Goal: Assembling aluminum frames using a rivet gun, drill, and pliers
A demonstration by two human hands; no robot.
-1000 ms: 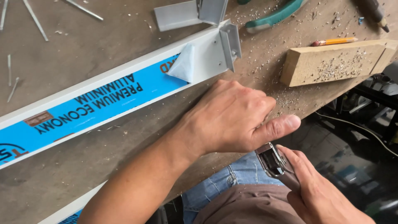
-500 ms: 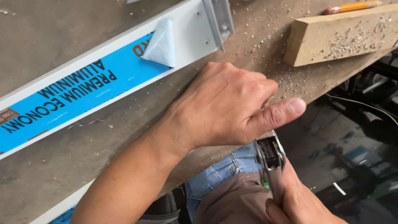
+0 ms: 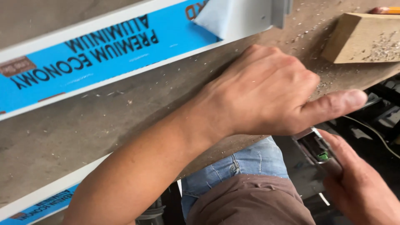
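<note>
White aluminium bar with blue protective film (image 3: 125, 46) runs left to right along the worn workbench (image 3: 83, 133). Left hand (image 3: 266, 91) rests flat at the bench edge, thumb extended rightward. Just below the thumb, right hand (image 3: 358, 183) grips a small metal tool with green insert (image 3: 317, 149), long axis angled up-left toward the thumb.

Light: soft, even daylight | Shadows: faint (under forearm) | Blur: slight, edges | Glare: none
</note>
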